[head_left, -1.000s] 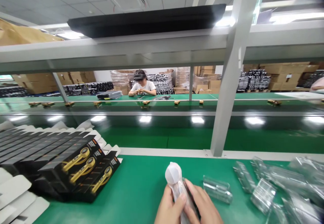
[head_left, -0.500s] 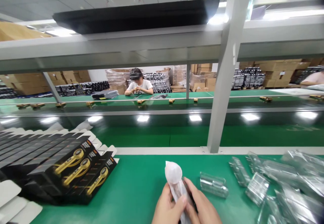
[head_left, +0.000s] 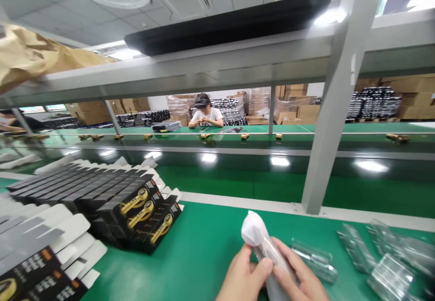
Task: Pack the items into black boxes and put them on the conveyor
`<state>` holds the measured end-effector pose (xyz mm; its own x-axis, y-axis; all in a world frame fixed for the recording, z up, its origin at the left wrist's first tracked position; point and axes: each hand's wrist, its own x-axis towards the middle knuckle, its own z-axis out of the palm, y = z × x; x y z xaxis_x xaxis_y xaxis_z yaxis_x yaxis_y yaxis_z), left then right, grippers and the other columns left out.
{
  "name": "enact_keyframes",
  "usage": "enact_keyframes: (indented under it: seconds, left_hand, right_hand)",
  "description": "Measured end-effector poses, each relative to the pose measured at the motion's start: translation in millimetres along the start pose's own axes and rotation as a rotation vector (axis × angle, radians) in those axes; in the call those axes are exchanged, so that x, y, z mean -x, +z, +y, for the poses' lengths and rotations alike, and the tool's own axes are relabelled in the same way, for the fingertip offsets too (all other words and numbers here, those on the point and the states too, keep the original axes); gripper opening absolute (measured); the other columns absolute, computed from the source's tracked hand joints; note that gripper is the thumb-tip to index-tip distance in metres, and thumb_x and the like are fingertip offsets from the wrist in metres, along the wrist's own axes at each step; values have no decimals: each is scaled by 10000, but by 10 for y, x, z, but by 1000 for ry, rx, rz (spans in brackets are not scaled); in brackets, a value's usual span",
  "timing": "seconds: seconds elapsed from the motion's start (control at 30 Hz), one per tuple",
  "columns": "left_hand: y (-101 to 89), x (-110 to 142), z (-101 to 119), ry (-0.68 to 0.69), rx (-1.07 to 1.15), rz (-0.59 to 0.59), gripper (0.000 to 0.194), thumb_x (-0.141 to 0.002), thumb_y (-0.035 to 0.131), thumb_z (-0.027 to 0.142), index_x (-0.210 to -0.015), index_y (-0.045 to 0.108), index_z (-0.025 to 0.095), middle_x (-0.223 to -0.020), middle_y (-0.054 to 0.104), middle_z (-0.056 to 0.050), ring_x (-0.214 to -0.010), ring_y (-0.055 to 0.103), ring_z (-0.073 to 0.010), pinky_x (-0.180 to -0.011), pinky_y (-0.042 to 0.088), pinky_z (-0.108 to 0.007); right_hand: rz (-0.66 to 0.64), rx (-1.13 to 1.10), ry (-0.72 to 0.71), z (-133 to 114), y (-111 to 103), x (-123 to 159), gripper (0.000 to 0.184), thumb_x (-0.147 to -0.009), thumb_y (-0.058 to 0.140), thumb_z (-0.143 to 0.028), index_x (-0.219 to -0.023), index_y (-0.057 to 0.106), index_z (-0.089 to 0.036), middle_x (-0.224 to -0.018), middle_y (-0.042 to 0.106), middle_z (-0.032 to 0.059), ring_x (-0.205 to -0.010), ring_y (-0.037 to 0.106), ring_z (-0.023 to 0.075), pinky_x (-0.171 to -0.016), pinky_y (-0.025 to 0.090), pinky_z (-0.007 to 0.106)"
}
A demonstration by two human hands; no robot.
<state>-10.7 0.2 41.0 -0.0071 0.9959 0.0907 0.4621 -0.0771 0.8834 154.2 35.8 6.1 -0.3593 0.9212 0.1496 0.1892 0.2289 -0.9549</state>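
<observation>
Low in the head view, both my hands hold a shower head wrapped in thin white film, its round end pointing up and away from me. My left hand grips the handle from the left, thumb laid across the film. From the other side, the fingers of my right hand close round the same handle. The lower end of the handle is partly hidden by my hands. Just right of my right hand, a clear plastic tray lies on the green tabletop.
Black printed boxes with white flaps stand in rows at left, more boxes nearer. Clear plastic packs lie at right. A grey post rises beyond the table edge. Gold parts sit on the line; a person sits opposite.
The view has swung left, so more boxes and a fan show. The wrapped shower head stays in both hands, with my fingers shifted slightly along it.
</observation>
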Motion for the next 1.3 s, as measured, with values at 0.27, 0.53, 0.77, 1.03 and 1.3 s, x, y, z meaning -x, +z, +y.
enact_keyframes:
  seconds: [0.27, 0.53, 0.77, 1.03, 1.3]
  left_hand:
    - [-1556, -52, -263, -218, -882, 536, 445, -849, 365, 184, -1250, 458, 13, -1180, 505, -267, -1138, 419, -428, -946, 258, -621]
    - [-1402, 36, -343, -259, -1265, 539, 495, -863, 428, 293, -1314, 389, 93, -1152, 544, -194, -1002, 501, -360, -798, 400, -490]
    - [-1206, -127, -200, -97, -1180, 246, 353, -847, 512, 390, -1103, 550, 150, -936, 583, -91, -806, 592, -256, -701, 436, -350]
    - [-574, -221, 85, 133, -843, 41, 409, -802, 547, 537, -1085, 501, 246, -984, 571, -13, -838, 606, -168, -713, 457, -256]
    - [-669, -149, -154, 310, -721, 93, 503, -732, 571, 618, -1064, 527, 243, -973, 612, -31, -826, 619, -198, -699, 489, -281]
  right_hand:
    - [248, -9, 184, -218, -140, -12, 501, -764, 536, -566, -1154, 621, -263, -1232, 606, 33, -1137, 545, 290, -907, 476, 342]
    - [188, -82, 208, -191, -166, -12, 477, -708, 582, -554, -1085, 656, -272, -1199, 624, 30, -1126, 534, 292, -981, 394, 396]
    - [140, -209, 257, -263, -214, -32, 501, -704, 590, -569, -1074, 656, -238, -1143, 648, 72, -998, 597, 285, -894, 440, 394]
    - [-38, -605, 299, -401, -420, -91, 506, -687, 659, -499, -1065, 641, -163, -984, 687, 83, -863, 619, 195, -707, 444, 250]
    - [-119, -470, 383, -445, -634, -77, 427, -632, 679, -485, -914, 672, -165, -803, 674, 45, -647, 576, 148, -528, 357, 209]
